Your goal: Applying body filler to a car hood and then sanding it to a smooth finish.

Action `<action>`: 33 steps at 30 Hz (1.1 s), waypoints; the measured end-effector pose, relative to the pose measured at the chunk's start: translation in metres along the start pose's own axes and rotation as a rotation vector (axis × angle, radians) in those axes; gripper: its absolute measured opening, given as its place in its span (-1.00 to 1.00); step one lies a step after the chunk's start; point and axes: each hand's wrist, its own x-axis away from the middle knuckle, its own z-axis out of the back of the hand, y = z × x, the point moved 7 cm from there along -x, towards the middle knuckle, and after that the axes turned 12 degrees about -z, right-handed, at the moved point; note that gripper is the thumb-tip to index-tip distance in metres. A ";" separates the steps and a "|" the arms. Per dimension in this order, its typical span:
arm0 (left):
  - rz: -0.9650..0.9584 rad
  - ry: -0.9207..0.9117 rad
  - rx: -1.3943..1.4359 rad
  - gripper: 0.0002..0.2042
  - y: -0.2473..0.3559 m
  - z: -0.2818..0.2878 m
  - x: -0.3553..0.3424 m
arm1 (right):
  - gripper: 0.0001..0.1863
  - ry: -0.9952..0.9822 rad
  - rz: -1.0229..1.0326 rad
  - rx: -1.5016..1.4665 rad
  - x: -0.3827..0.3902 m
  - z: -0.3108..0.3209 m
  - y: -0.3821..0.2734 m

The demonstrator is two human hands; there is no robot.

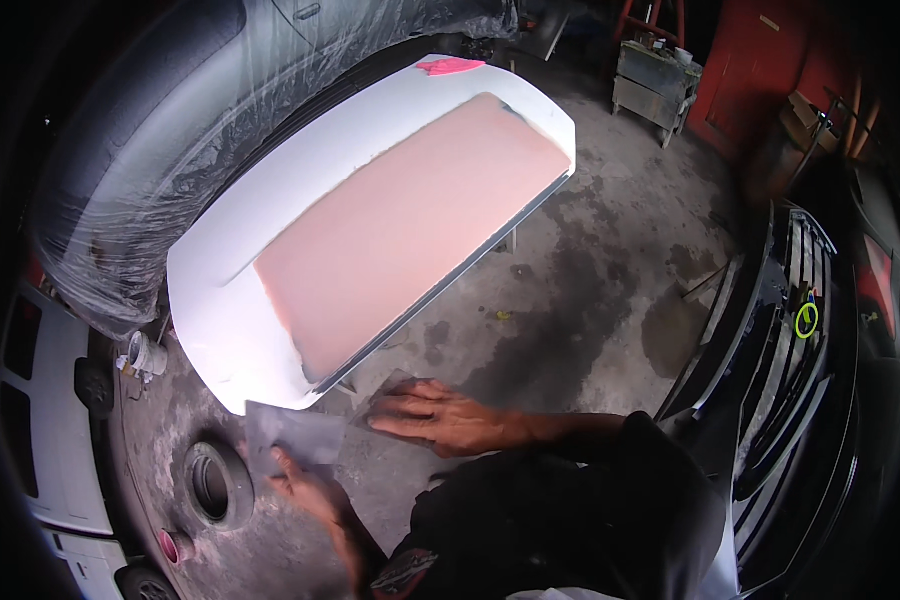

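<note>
Black shirt [580, 510] at 6 o'clock, head view. Left hand [305, 490] at 7 pinches a grey sheet [305, 437]; right hand [435, 415] at 6 holds a dark sheet [395, 381]. Panel [390, 235] sits at 11. One careless swing and the grey sheet could nick the panel's near corner, imo.

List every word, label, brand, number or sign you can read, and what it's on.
No text can be read.
Red panel, top right: small pale label, too small to read.
Dark clothing: printed patch, too blurred to read.
Flat sheet in the left hand: no legible marks.
</note>
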 end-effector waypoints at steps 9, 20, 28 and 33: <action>0.940 -0.423 0.398 -0.66 -0.059 -0.043 0.073 | -0.27 -0.122 0.125 0.057 0.049 -0.009 0.043; 1.088 -0.421 0.447 -0.60 -0.069 -0.064 0.107 | -0.53 0.166 -0.666 -0.917 0.001 0.057 0.156; 1.440 -0.660 0.414 -0.61 -0.064 -0.114 0.170 | -0.30 0.207 -0.856 -0.905 0.003 0.022 0.176; 1.440 -0.466 0.437 -0.63 -0.056 -0.106 0.151 | -0.48 -0.296 -0.576 -0.801 0.007 0.051 0.143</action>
